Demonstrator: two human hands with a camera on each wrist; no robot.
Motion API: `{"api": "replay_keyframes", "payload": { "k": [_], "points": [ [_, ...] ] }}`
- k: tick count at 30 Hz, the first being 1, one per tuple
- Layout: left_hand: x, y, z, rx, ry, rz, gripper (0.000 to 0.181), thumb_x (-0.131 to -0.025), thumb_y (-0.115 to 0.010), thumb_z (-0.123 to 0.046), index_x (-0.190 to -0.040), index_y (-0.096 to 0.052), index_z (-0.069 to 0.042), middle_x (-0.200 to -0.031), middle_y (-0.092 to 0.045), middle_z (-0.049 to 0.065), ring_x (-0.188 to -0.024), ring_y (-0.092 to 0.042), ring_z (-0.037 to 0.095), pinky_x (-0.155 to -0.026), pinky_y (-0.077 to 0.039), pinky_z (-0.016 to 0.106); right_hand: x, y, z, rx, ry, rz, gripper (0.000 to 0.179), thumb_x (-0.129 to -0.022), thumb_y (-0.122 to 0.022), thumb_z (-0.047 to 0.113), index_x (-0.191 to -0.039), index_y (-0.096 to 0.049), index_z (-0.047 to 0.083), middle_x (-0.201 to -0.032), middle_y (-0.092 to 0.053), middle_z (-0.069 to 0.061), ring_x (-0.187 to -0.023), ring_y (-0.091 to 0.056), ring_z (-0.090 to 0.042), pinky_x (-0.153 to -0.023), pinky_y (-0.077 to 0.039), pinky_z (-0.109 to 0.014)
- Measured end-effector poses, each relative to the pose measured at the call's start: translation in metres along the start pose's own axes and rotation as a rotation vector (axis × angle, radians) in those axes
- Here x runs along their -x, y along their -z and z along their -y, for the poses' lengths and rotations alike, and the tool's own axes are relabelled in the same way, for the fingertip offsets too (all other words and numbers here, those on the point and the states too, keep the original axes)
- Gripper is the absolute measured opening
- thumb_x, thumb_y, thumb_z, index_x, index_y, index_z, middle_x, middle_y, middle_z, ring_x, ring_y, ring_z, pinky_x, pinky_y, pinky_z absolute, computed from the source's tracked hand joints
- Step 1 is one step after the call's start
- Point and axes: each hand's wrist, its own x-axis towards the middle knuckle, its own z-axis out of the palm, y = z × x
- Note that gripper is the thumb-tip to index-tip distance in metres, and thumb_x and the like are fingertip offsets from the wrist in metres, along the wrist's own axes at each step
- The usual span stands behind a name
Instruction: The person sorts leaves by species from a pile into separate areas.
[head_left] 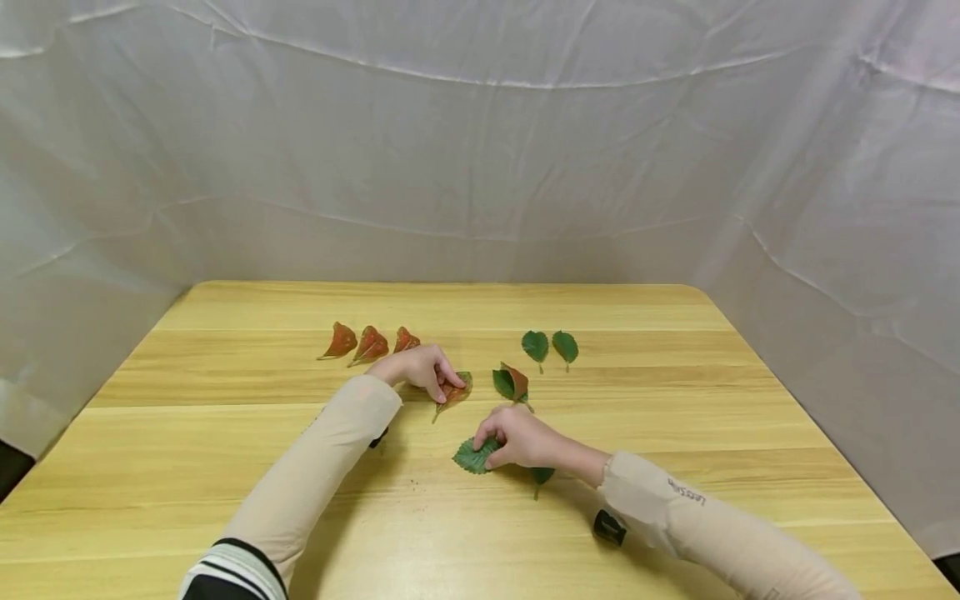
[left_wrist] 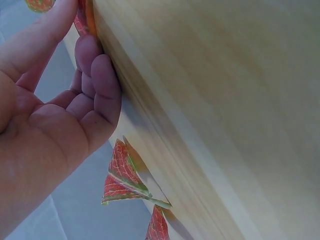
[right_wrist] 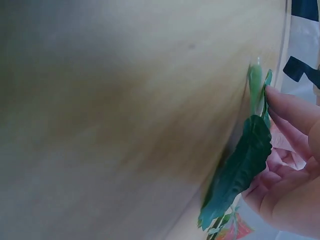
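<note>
Surface [head_left: 435, 542] is yellow wood. The left hand [head_left: 415, 367] pinches a red leaf [head_left: 454, 394]. Nearer and right of the left hand, the right hand [head_left: 525, 437] pinches a green leaf [head_left: 469, 457]. Three red leaves [head_left: 371, 342] lie to its left, past the left hand, and two green leaves [head_left: 536, 345] well right of it.
</note>
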Motion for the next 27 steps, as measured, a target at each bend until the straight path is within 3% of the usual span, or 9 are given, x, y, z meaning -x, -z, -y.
{"api": "replay_keyframes", "payload": {
  "k": [7, 15, 23, 27],
  "points": [
    [0.000, 0.000, -0.001, 0.011, 0.022, 0.005, 0.034, -0.071, -0.069, 0.007, -0.105, -0.065, 0.000, -0.068, -0.058, 0.004, -0.055, -0.040, 0.007, -0.051, -0.036, 0.018, -0.001, 0.006, 0.002, -0.059, 0.022, -0.014, 0.009, -0.075, -0.068, -0.001, -0.083, -0.070, 0.001, -0.082, -0.066, -0.004, -0.063, -0.051, -0.001, -0.058, -0.044, -0.018],
    [0.001, 0.000, 0.000, 0.007, 0.006, 0.012, 0.034, -0.072, -0.069, 0.009, -0.105, -0.065, 0.001, -0.065, -0.061, 0.003, -0.053, -0.045, 0.005, -0.053, -0.040, 0.018, 0.002, 0.016, 0.003, -0.221, -0.056, -0.056, 0.014, -0.078, -0.065, -0.001, -0.091, -0.068, -0.007, -0.081, -0.067, -0.014, -0.050, -0.061, -0.015, -0.046, -0.048, -0.024],
    [0.002, 0.001, -0.002, 0.001, 0.003, 0.009, 0.035, -0.071, -0.069, 0.008, -0.105, -0.064, 0.002, -0.066, -0.059, 0.003, -0.054, -0.043, 0.005, -0.052, -0.038, 0.018, 0.006, 0.030, -0.003, -0.181, -0.109, -0.158, 0.017, -0.078, -0.068, 0.007, -0.093, -0.070, -0.001, -0.085, -0.068, -0.010, -0.055, -0.052, -0.008, -0.050, -0.043, -0.022],
    [0.002, 0.000, -0.002, 0.012, 0.000, 0.012, 0.035, -0.071, -0.069, 0.008, -0.105, -0.064, 0.002, -0.067, -0.060, 0.005, -0.054, -0.044, 0.005, -0.053, -0.039, 0.018, 0.011, 0.037, -0.007, -0.252, -0.139, -0.180, 0.021, -0.080, -0.066, 0.006, -0.098, -0.067, -0.005, -0.079, -0.067, -0.010, -0.056, -0.056, -0.020, -0.051, -0.047, -0.032]
  ]
}}
